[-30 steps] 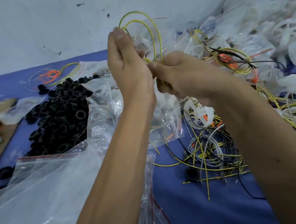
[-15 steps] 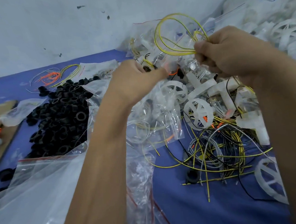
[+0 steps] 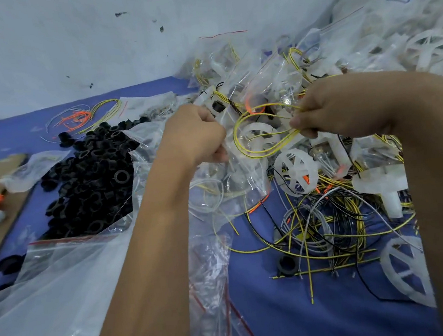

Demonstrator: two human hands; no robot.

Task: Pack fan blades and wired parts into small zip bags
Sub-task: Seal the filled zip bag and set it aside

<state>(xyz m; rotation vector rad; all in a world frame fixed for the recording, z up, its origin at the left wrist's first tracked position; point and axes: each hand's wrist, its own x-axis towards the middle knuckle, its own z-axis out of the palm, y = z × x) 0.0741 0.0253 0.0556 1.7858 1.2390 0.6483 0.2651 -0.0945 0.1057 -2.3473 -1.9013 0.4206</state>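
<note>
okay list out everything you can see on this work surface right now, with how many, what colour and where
yellow wire loop: one, yellow, coiled between the two hands
small zip bag: one, clear, held at the left hand
loose wires: a tangle, yellow, black and white, lower right on the cloth
fan blades: several loose, white, among the wires at right and in the far right heap
filled zip bags: many, clear with red strips, piled at the back
black rings: a heap, black, left of centre
empty zip bags: a stack, clear, lower left
orange wires: a small bunch, orange, far left back
blue cloth: one, blue, under everything
left hand: pinches the bag
right hand: pinches the wire loop
</note>
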